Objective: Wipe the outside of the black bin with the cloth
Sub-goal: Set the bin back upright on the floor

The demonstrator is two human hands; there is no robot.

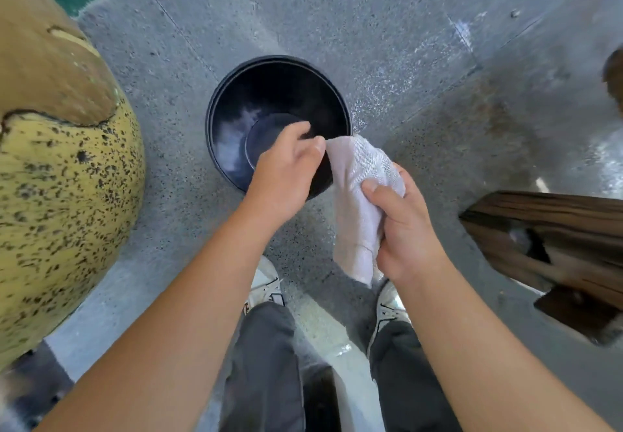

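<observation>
We note a speckled grey stone floor [387,27] filling the head view. At left bulges a large rounded yellow-and-tan object with dark flecks [60,168]; what it is we cannot tell. At right juts a dark brown wooden piece [553,249]. Centre: the round black plastic bin [269,104] stands upright on the floor, mouth open toward us, its inside streaked pale. Below, our grey trousers [266,364] and white trainers [266,283] stand just behind the bin. Our left hand [286,172] grips the bin's near rim, fingers curled inside. Our right hand [401,226] is clenched on a white ribbed cloth [357,188], whose top end touches the bin's near-right rim beside the left thumb.
</observation>
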